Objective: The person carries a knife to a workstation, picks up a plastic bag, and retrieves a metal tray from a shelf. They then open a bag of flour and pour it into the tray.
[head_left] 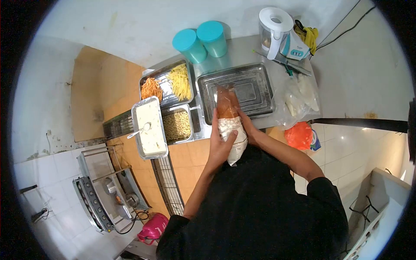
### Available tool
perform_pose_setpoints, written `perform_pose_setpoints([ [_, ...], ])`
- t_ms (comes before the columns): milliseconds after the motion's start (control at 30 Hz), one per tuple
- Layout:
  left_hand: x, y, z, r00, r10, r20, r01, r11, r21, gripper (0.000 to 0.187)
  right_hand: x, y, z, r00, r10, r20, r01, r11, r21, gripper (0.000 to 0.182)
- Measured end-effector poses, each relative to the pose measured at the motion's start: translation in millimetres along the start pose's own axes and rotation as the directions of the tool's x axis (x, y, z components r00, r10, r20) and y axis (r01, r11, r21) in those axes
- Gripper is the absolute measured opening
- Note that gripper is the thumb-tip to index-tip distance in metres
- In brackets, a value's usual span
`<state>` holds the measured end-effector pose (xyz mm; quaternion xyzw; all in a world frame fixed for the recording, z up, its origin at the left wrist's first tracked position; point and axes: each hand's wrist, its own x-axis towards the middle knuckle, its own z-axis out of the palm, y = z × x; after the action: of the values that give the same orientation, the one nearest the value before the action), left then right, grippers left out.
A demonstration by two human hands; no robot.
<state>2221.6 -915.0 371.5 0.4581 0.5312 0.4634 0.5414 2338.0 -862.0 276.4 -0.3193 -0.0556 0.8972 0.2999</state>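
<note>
Both of my hands are wrapped round a long plastic packet (228, 113), brown at its far end and white with print at its near end. My left hand (220, 145) grips its left side, with the thumb lying across the white part. On the other side, my right hand (248, 125) holds it, the fingers partly hidden behind the packet. The packet's far end overlaps the near left part of a metal tray (255, 93) on the steel table. What is inside the packet I cannot make out.
Left stand a tray (190, 80) of orange and yellow strips, a pan of pale cubes (177, 125) and a creamy-white tray (149, 123) with a spoon. Two turquoise-lidded containers (200, 41) and a blender (275, 30) stand behind. Plastic bags (294, 102) and a knife (299, 68) lie right.
</note>
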Motion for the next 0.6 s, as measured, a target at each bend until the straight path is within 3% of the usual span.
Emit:
perform_pose_setpoints([
  [200,10,-8,19,0.995,0.004,0.099,0.007,0.994,-0.111,0.083,-29,-25,-7,0.993,-0.104,-0.047,0.102,0.994,-0.036,0.068],
  [233,11,-9,22,0.993,0.017,0.114,-0.009,0.998,-0.069,0.083,-32,-27,-5,0.986,-0.119,-0.121,0.117,0.993,-0.026,0.068],
  [400,15,-18,39,0.992,0.064,0.113,-0.066,0.998,0.013,0.086,-38,-30,-24,0.987,-0.124,-0.099,0.123,0.992,-0.018,0.064],
  [467,17,-21,43,0.992,0.076,0.098,-0.073,0.997,-0.032,0.087,-38,-27,-39,0.967,-0.134,-0.216,0.113,0.988,-0.104,0.061],
  [533,17,-14,47,0.986,0.016,0.163,-0.030,0.996,0.081,0.086,-48,-33,-35,0.975,-0.115,-0.191,0.098,0.991,-0.096,0.061],
  [600,13,-13,54,0.988,-0.033,0.149,0.036,0.999,-0.015,0.087,-38,-26,-79,0.985,-0.142,-0.095,0.130,0.984,-0.121,0.067],
])
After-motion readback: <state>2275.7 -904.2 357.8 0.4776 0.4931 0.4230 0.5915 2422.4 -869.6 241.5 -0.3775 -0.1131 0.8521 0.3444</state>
